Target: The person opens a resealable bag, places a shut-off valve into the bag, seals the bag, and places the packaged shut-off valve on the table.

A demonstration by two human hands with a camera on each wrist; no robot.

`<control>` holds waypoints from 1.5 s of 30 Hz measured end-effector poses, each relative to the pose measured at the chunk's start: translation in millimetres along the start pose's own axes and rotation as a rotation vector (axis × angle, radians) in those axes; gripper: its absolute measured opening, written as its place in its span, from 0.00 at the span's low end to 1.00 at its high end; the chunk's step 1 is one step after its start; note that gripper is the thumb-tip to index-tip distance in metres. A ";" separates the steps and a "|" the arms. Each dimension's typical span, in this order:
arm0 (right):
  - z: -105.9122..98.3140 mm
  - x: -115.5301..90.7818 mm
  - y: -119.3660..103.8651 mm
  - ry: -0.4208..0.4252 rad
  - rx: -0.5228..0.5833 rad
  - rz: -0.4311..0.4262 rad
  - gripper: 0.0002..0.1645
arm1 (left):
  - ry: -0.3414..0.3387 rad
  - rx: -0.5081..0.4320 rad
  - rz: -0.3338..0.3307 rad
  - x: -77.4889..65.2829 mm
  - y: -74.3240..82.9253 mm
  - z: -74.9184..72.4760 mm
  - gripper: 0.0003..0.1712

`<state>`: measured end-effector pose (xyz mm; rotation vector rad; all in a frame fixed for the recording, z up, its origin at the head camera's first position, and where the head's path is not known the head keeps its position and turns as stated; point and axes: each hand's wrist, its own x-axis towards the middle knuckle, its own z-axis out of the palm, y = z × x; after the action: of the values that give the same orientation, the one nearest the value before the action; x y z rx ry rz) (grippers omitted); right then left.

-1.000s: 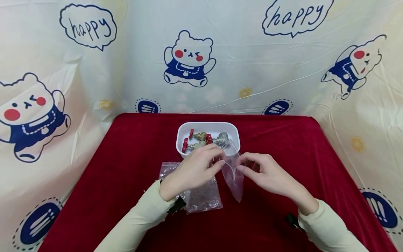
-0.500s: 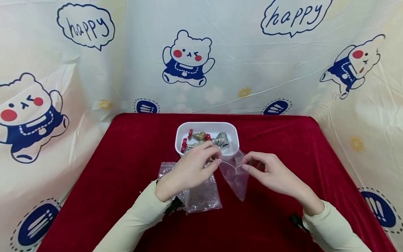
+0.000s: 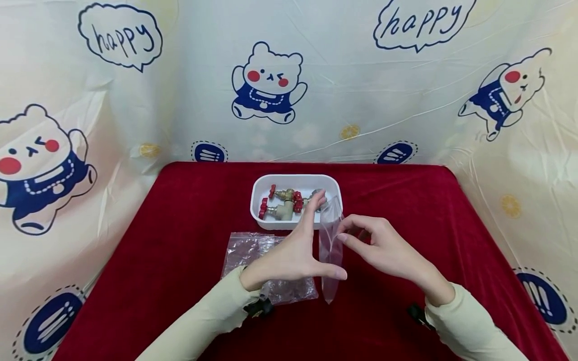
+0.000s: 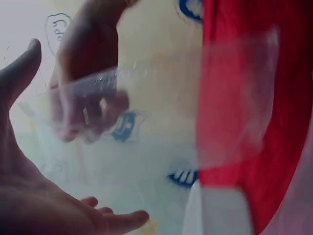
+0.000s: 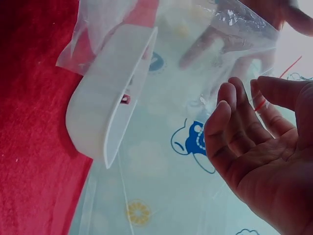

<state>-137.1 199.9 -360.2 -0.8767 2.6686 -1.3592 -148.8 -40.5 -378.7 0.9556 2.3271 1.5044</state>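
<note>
A clear plastic zip bag (image 3: 330, 260) hangs mouth up in front of me, pinched near its top edge between the thumb and fingers of my right hand (image 3: 390, 248). My left hand (image 3: 289, 255) is spread wide on the bag's left side, thumb apart from straight fingers. In the left wrist view the bag (image 4: 234, 107) stretches across from the right hand, see-through and with nothing visible inside. The right wrist view shows my right hand's fingertips (image 5: 226, 90) bent toward the thumb at the bag (image 5: 234, 29).
Behind the hands stands a white plastic tray (image 3: 295, 226) holding several valves (image 3: 285, 210) with red handwheels. More clear bags (image 3: 239, 250) lie flat on the red cloth (image 3: 189, 281), partly under the left forearm. A printed curtain (image 3: 334, 80) surrounds the table.
My left hand has let go of the bag's edge and spread its fingers, coming lower and nearer. The bag, still pinched by the right hand, has turned narrower and shifted slightly left.
</note>
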 end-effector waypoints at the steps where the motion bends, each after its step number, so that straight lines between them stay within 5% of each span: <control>1: 0.1 0.9 -1.2 -0.002 0.003 -0.008 0.04 | -0.019 -0.038 0.014 1.2 -2.0 1.3 0.81; 9: -2.0 0.5 -11.9 -0.022 0.010 -0.048 0.11 | -0.090 -0.312 0.204 8.4 -19.2 6.7 0.82; 14: -3.0 -0.8 -15.7 -0.048 -0.007 -0.076 0.14 | -0.071 -0.364 0.219 9.1 -23.8 10.0 0.82; 18: -5.4 -2.3 -17.6 -0.074 -0.078 -0.093 0.15 | -0.025 -0.318 0.232 11.5 -26.5 10.6 0.78; 28: -11.6 -5.9 -30.7 -0.033 -0.444 -0.153 0.12 | 0.059 -0.073 0.104 13.1 -33.0 9.0 0.71; 32: -14.4 -7.2 -33.0 -0.017 -0.502 -0.169 0.12 | 0.064 -0.021 0.052 13.2 -34.3 8.3 0.72; 45: -14.9 -3.8 -32.9 -0.046 -0.426 -0.226 0.16 | -0.079 -0.259 0.095 16.8 -32.9 4.1 0.77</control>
<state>-122.3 197.5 -327.1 -1.2594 2.9455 -0.7846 -172.9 -35.9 -406.5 1.0471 1.9966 1.7187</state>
